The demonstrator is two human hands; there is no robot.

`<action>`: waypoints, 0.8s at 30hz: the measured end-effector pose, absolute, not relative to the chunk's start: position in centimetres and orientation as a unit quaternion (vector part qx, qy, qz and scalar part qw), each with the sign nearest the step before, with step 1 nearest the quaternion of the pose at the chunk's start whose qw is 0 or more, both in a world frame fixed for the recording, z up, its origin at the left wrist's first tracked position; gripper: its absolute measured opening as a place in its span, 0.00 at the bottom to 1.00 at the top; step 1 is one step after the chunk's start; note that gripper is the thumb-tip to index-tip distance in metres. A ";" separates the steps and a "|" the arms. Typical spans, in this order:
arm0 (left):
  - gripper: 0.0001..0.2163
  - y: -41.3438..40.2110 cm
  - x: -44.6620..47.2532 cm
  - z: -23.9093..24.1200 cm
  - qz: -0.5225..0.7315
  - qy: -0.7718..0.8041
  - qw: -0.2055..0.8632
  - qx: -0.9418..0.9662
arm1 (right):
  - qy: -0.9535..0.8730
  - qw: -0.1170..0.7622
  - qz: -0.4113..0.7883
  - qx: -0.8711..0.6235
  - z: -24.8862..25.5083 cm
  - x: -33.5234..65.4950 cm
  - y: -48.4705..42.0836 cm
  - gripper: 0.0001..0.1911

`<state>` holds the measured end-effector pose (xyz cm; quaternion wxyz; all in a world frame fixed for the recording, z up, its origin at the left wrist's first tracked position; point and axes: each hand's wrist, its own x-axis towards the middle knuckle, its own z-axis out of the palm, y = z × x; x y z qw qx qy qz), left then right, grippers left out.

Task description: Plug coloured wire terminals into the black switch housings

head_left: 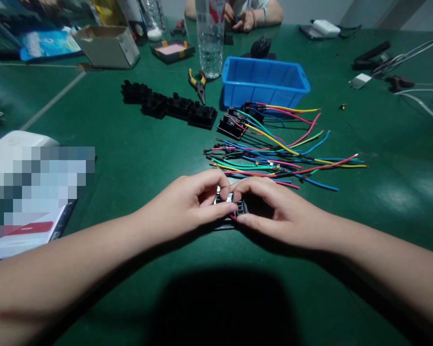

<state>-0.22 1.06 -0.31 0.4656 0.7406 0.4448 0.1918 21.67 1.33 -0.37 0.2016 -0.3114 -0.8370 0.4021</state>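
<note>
Both my hands meet over a small black connector block (234,207) lying on the green table (137,158). My left hand (191,204) grips its left side with curled fingers. My right hand (270,206) pinches its right side, and a short red wire end shows under the fingers. Just beyond lies a loose bundle of coloured wires (274,161) with metal terminals. Further back, black blocks with wires fitted (238,122) sit near a row of empty black blocks (169,105).
A blue plastic bin (265,81), yellow-handled pliers (198,84), a water bottle (210,38) and a cardboard box (108,45) stand at the back. Papers and a white device (25,139) lie left. Another person's hands (243,19) work at the far edge. Cables (411,57) lie at right.
</note>
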 end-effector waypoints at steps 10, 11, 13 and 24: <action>0.09 1.0 -0.1 -0.2 0.190 0.451 0.455 0.744 | -0.839 0.205 0.398 -0.311 -0.3 21.5 1.4 0.10; 0.09 1.0 -0.1 -0.3 0.191 0.450 0.456 0.744 | -0.838 0.205 0.398 -0.311 -0.3 21.5 1.4 0.10; 0.09 1.0 -0.1 -0.3 0.192 0.449 0.455 0.745 | -0.838 0.202 0.398 -0.312 -0.3 21.5 1.4 0.09; 0.07 0.9 -0.5 -0.2 0.200 0.421 0.399 0.789 | -0.841 0.199 0.396 -0.311 -0.2 21.6 1.4 0.09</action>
